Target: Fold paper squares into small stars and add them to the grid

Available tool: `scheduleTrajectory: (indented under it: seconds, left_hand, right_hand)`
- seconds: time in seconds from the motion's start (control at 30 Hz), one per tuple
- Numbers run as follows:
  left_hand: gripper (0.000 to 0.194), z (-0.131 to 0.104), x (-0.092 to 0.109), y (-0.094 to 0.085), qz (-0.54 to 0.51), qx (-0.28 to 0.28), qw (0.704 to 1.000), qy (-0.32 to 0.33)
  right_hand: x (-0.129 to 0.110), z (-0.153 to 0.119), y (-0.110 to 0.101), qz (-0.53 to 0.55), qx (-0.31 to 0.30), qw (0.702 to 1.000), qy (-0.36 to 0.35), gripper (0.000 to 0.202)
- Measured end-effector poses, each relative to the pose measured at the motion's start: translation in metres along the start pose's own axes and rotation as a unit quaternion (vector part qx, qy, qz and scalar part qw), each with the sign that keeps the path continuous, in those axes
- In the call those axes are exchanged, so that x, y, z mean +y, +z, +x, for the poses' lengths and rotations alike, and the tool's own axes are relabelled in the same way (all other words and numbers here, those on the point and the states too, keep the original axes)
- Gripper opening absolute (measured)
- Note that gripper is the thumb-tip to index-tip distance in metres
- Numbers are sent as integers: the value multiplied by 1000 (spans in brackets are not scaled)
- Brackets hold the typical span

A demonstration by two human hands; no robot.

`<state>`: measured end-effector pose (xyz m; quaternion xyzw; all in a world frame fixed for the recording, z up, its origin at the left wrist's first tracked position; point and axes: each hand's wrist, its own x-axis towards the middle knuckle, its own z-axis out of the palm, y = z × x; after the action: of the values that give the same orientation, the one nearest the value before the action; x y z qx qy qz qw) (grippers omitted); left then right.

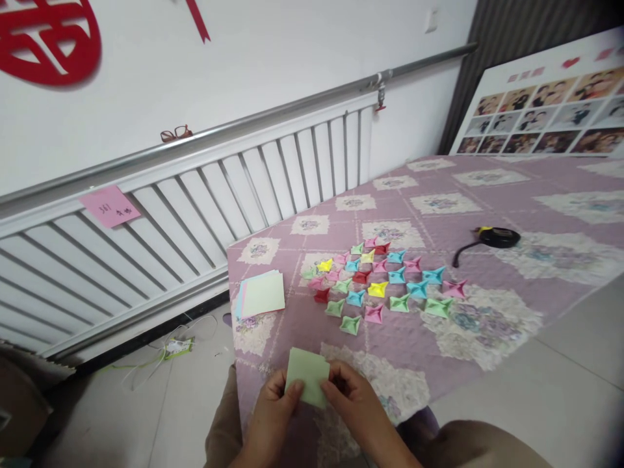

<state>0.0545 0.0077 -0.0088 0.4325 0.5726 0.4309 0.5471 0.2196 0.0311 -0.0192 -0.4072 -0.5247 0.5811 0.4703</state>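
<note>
A small pale green paper square (307,374) is held up over the near edge of the table, pinched from both sides. My left hand (277,406) grips its left side, thumb in front and fingers curled behind. On the right side my right hand (351,393) pinches it in the same way. Beyond the hands stand several small folded paper pieces (377,289) in rows, coloured green, blue, pink, red and yellow. To the left lies a stack of paper sheets (264,294) with a pale one on top.
A black tape measure (500,238) lies on the flowered tablecloth (492,266) at the right. Along the left runs a white radiator (273,175) with a pink note (110,206) on it. Glasses (176,134) rest on the pipe. A photo board (550,107) leans behind the table.
</note>
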Motion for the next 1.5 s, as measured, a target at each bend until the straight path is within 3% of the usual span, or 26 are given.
scheduleTrajectory:
  seconds: [0.43, 0.57, 0.73, 0.97, 1.5]
  left_hand:
    - [36, -1, 9, 6, -34, -61, 997, 23]
    - [32, -2, 7, 5, -31, -52, 998, 18]
    - [37, -2, -4, 3, -107, -30, 994, -21]
    - [33, -5, 5, 9, -223, -52, 972, -51]
    - [31, -3, 1, 9, -205, -70, 976, -30]
  right_hand:
    - [8, 1, -4, 1, 7, 1000, -7, 26]
    - [3, -1, -4, 12, 2, 1000, -14, 27]
    - [-2, 1, -3, 91, 2, 995, 32, 30]
    - [-5, -3, -3, 2, -55, 997, 50, 19]
    - [-6, -4, -5, -3, -55, 998, 31, 21]
